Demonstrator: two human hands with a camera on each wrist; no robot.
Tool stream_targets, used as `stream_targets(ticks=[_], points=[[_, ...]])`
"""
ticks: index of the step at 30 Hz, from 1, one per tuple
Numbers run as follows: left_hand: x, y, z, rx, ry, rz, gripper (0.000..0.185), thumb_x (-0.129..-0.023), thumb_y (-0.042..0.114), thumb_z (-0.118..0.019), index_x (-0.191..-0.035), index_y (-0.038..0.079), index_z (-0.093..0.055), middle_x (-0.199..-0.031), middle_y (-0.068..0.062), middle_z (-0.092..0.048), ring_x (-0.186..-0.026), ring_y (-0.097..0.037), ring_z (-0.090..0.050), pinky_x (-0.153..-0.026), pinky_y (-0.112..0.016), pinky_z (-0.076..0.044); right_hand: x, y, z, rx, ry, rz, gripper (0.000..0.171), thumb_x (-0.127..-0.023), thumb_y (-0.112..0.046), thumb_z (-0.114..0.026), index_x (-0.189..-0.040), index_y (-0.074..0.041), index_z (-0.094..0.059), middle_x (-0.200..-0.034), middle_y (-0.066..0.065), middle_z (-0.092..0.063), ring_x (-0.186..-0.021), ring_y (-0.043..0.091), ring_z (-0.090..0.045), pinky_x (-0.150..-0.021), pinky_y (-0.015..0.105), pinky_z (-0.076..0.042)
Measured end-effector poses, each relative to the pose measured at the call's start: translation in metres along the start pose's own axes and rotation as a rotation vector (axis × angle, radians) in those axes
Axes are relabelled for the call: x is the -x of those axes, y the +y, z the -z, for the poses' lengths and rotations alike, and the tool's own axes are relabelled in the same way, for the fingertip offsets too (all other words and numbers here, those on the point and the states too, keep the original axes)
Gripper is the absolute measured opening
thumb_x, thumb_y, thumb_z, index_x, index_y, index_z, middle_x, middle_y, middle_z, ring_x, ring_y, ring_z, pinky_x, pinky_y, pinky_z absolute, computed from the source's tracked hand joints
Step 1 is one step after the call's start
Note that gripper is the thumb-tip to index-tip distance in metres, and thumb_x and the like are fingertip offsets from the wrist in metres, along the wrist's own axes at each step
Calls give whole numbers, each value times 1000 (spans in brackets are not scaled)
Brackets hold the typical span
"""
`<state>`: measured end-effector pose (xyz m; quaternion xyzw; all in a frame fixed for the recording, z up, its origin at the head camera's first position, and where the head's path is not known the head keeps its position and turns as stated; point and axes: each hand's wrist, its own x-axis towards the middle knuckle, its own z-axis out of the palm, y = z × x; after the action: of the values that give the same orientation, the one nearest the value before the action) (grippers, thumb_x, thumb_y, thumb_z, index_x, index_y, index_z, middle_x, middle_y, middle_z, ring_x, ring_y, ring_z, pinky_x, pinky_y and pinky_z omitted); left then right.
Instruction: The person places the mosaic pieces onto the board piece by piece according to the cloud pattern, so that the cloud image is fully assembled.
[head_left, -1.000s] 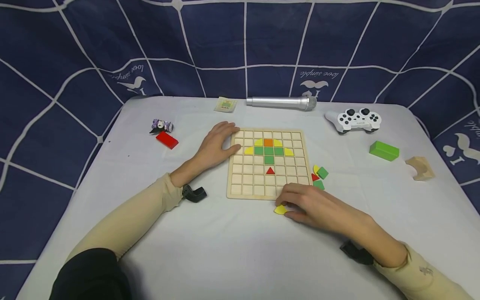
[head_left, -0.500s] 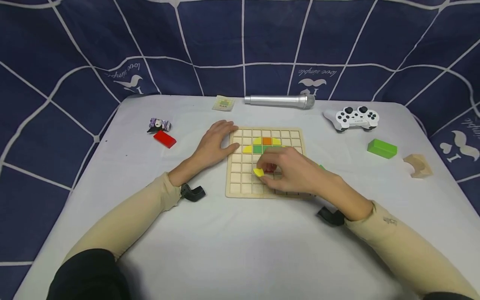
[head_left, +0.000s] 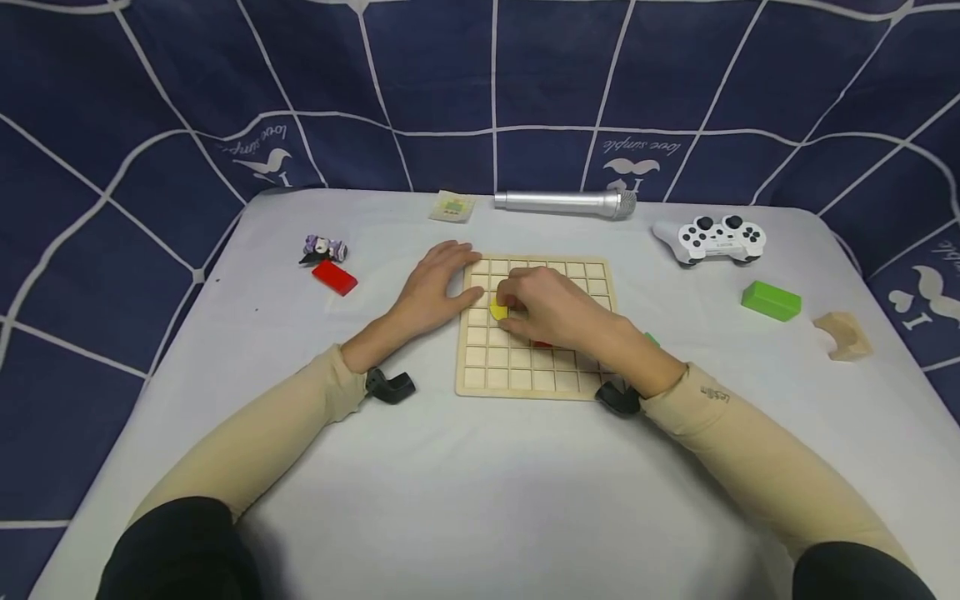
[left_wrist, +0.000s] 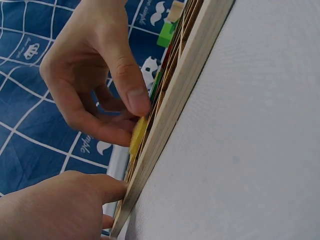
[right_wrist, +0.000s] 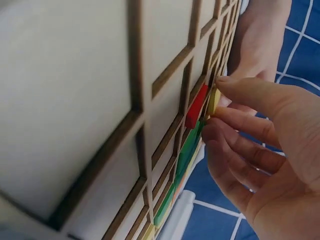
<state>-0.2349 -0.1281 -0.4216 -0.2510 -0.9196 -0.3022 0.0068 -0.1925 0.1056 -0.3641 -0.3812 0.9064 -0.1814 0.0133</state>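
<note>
- Right hand [head_left: 551, 312]: fingers curled, thumb and fingertips pinching a yellow tile [head_left: 498, 311] by its thin edges, held low over the left-centre cells of the wooden grid board [head_left: 592, 271]; whether it already sits in a cell cannot be told.
- Yellow tile, handling (judged): small, flat and stiff, probably painted wood; light enough for a two-finger pinch; its smooth faces may slip, so hold it by opposite edges, leaving the underside free to drop into a cell.
- Yellow tile, appearance: plain bright yellow, thin in profile in the left wrist view [left_wrist: 138, 135]; outline mostly hidden by the fingers, one side seemingly rounded.
- Left hand [head_left: 435, 287]: fingers straight, laid flat against the board's left edge with the fingertips on the frame, gripping nothing.
- Wooden grid board: pale square tray of small cells, lying flat on the bench [head_left: 480, 483]; red and green tiles already seated near the pinched one, seen in the right wrist view [right_wrist: 196, 106].
- Right of the board: a green tile [head_left: 651, 339] peeping out beside the right forearm; farther right, a white game controller [head_left: 717, 239], a green block [head_left: 769, 300] and a pale wooden arch block [head_left: 843, 335].
- Behind the board: a silver microphone [head_left: 564, 202] and a small pattern card [head_left: 452, 206].
- Left of the board: a red block [head_left: 334, 277] and a small purple figure [head_left: 324, 247].
</note>
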Motion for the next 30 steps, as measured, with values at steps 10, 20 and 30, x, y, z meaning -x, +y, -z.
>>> stream_targets(ticks=[10,20,30], points=[[1,1,3,-6,8,-16,57,-100,32,-70,-150,9,-57,-164,-13,-46,-160,-30,-27,-131,-52,-22,9,-2,0,-2,-30,114,14,-96,-19,-80,-105,-9,-78,-105,4,-70,-92,17,-65,-85,34,-58],[0,2,1,2,3,-5,57,-100,31,-70,-151,9,-56,-165,-13,-45,-160,-29,-26,-131,-51,-21,40,4,7,11,-7,78,26,-97,-16,-78,-122,-7,-77,-121,7,-71,-113,23,-67,-99,39,-58],[0,3,0,2,-12,9,59,-99,32,-70,-152,9,-55,-165,-12,-44,-161,-29,-25,-132,-50,-19,91,38,37,-47,60,-90,23,-96,-13,-79,-118,-7,-78,-108,2,-75,-93,16,-69,-78,39,-59]])
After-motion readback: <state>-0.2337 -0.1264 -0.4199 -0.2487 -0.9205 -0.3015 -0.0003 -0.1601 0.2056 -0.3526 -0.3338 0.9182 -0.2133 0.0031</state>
